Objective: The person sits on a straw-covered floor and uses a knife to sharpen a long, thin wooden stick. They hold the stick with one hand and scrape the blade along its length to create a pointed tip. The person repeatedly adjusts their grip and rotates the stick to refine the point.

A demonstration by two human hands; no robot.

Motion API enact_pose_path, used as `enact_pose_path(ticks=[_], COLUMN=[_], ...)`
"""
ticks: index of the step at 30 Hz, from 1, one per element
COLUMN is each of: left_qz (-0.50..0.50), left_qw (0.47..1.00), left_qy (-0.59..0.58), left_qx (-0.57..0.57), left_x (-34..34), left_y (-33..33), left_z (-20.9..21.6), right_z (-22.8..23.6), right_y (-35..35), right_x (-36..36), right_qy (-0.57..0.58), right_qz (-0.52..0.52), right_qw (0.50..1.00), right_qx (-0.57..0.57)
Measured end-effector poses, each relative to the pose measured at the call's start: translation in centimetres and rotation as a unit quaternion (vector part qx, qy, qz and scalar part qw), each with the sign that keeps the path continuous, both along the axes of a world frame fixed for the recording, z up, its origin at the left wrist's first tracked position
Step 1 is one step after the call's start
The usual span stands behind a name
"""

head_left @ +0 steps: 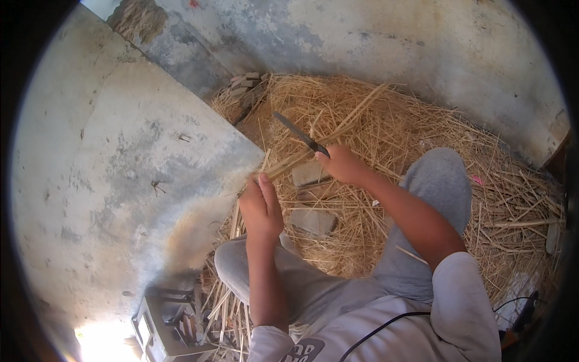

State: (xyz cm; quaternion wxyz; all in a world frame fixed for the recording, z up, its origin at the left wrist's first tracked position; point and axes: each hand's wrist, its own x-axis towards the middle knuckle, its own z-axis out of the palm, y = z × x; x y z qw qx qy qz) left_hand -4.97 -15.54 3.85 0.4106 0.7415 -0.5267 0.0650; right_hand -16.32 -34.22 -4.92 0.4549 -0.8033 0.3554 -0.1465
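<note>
My right hand is closed round the handle of a long dark-bladed knife, whose blade points up and to the left. Lower and to the left, my left hand grips a pale bamboo strip, thumb laid along it. The strip slants away to the upper right, under the knife near its handle. Its far end is hard to tell from the loose strips behind. Below the knife, a grey brick lies among the shavings, with another brick nearer to me.
Straw-like shavings cover the floor between my bent knees and beyond. A stained wall edge juts in close to my left hand. Thin sticks pile up at the right. A metal frame stands at the lower left, and stacked bricks lie in the far corner.
</note>
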Motion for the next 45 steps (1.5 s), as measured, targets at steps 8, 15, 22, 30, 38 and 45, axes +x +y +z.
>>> enact_pose_path(ticks=[8, 15, 22, 30, 38, 45], left_qz=[0.025, 0.012, 0.037, 0.013, 0.093, -0.149], left_qw=[0.998, 0.999, 0.99, 0.991, 0.958, 0.697], left_qy=[0.063, 0.018, 0.062, 0.047, -0.018, 0.501], left_qx=[-0.019, -0.024, -0.119, -0.122, -0.272, -0.49], left_x=[1.2, 1.3, 3.4, 2.4, 4.0, 3.2], left_y=[1.1, 0.4, -0.1, -1.4, -2.0, -3.0], left_z=[0.4, -0.8, -2.2, -2.8, -2.8, -2.0], right_z=[-1.4, -6.7, -3.0, -8.1, -5.0, -2.7], right_y=[2.7, -0.7, 3.2, -2.6, -1.1, 6.1], right_x=[-1.6, 0.3, 0.4, -0.9, 0.5, 0.4], right_qy=[-0.078, 0.0, -0.075, 0.196, -0.035, 0.014], right_qz=[0.03, -0.1, -0.002, -0.049, -0.08, 0.085], right_qw=[0.952, 0.961, 0.977, 0.936, 0.985, 0.942], right_qx=[-0.296, -0.257, -0.198, -0.288, 0.146, -0.324])
